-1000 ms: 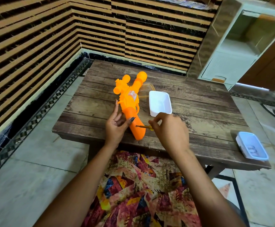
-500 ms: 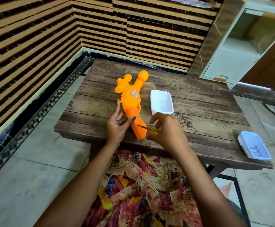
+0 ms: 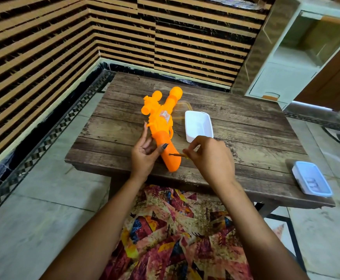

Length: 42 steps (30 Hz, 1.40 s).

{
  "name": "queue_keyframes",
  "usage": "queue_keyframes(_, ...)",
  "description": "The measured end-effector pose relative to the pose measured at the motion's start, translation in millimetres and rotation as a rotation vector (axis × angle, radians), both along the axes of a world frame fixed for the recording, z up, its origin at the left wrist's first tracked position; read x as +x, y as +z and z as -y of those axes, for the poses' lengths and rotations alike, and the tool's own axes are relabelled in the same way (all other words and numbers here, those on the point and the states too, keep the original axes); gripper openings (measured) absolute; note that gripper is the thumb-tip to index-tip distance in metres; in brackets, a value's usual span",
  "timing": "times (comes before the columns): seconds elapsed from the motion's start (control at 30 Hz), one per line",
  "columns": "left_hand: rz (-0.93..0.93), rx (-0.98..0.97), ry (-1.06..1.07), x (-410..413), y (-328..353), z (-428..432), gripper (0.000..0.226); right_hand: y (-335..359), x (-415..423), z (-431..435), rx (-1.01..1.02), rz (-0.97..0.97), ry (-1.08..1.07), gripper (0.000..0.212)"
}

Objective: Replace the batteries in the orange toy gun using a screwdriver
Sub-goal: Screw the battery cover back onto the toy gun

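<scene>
the orange toy gun (image 3: 163, 126) lies flat on the wooden table (image 3: 246, 126), barrel end pointing away and its thick grip end reaching almost to the near edge. the left hand (image 3: 145, 154) steadies that grip from the left side, fingers loosely spread, thumb laid across the top of the plastic, not fully closed around it. the right hand (image 3: 209, 158) pinches a small screwdriver (image 3: 178, 155) between thumb and fingertips, its tip touching the grip where a battery cover screw probably sits, though the screw itself is too small to make out. the toy looks like hollow moulded plastic, so likely light, stiff and rather slick, apt to skid or roll under a push from the tool; holding it down at the thick grip, close beside the screw, seems the soundest purchase. a white tray (image 3: 198, 126) stands just beside the gun, and a blue-rimmed container (image 3: 311, 179) sits well apart at the right edge.
</scene>
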<state>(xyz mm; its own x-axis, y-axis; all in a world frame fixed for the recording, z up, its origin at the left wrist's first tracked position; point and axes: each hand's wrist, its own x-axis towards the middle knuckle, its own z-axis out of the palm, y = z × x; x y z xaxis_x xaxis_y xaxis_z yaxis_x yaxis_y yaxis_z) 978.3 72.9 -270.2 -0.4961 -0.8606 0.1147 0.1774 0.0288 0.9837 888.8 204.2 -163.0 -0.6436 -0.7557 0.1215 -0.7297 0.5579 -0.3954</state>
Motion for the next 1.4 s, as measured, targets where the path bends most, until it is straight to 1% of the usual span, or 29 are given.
queue_keyframes(0.07, -0.009, 0.002, 0.006, 0.0, -0.2, -0.2, 0.086, -1.5, 1.9, 0.9, 0.019, -0.030, 0.008, 0.021)
queue_keyframes(0.2, -0.013, -0.003, 0.006, 0.3, 0.0, -0.9, 0.086, 0.6, 2.7, 0.4, 0.055, 0.098, 0.072, 0.026)
queue_keyframes(0.3, -0.015, -0.004, -0.003, 0.1, -0.4, -0.5, 0.087, 2.4, 3.6, -0.4, 0.022, 0.035, 0.041, 0.016)
queue_keyframes(0.4, -0.021, -0.018, -0.005, 0.3, 0.0, -0.7, 0.086, 2.2, 4.7, 3.2, 0.040, -0.038, 0.020, 0.017)
queue_keyframes(0.47, -0.025, -0.020, -0.002, 0.7, 0.0, -0.7, 0.086, 2.1, 3.6, 5.3, 0.070, 0.030, 0.031, 0.021)
queue_keyframes(0.53, -0.025, -0.014, 0.002, 1.0, 0.1, -0.9, 0.085, 1.8, 2.2, 4.9, 0.096, 0.109, 0.060, 0.031)
queue_keyframes(0.57, -0.026, -0.014, 0.002, 1.0, 0.3, -1.1, 0.085, 0.5, 1.4, 4.3, 0.104, 0.103, 0.079, 0.033)
queue_keyframes(0.67, -0.036, -0.010, -0.001, 0.2, -0.4, -1.8, 0.086, -0.5, 2.0, 2.1, 0.039, 0.033, 0.039, 0.019)
queue_keyframes(0.77, -0.048, 0.018, 0.002, -1.0, 0.5, -1.8, 0.085, -1.7, 5.0, 1.1, 0.032, -0.016, 0.017, 0.018)
queue_keyframes(0.9, -0.031, 0.089, 0.008, -2.1, 2.1, -2.3, 0.085, -7.7, 4.7, -0.7, 0.052, -0.035, 0.020, 0.024)
queue_keyframes(1.0, -0.042, 0.216, 0.001, -5.4, 3.9, -1.3, 0.071, -13.2, 2.5, -1.9, 0.045, 0.008, 0.013, 0.025)
queue_keyframes(1.07, -0.099, 0.324, -0.021, -8.4, 5.0, -3.5, 0.059, -16.0, 1.8, -2.9, 0.034, 0.049, 0.010, 0.023)
queue_keyframes(1.13, -0.161, 0.391, -0.039, -10.7, 6.4, -5.5, 0.050, -18.2, 1.4, -4.0, 0.010, 0.081, 0.013, 0.021)
queue_keyframes(1.2, -0.187, 0.393, -0.062, -13.5, 8.2, -5.5, 0.048, -18.8, -0.5, -5.4, -0.031, 0.128, 0.026, 0.018)
queue_keyframes(1.33, -0.181, 0.353, -0.074, -20.6, 10.4, -7.4, 0.055, -19.5, -5.0, -10.8, -0.018, 0.199, 0.030, 0.032)
queue_keyframes(1.4, -0.164, 0.350, -0.057, -24.1, 8.3, -10.6, 0.057, -21.6, -6.8, -14.7, -0.072, 0.196, 0.005, 0.026)
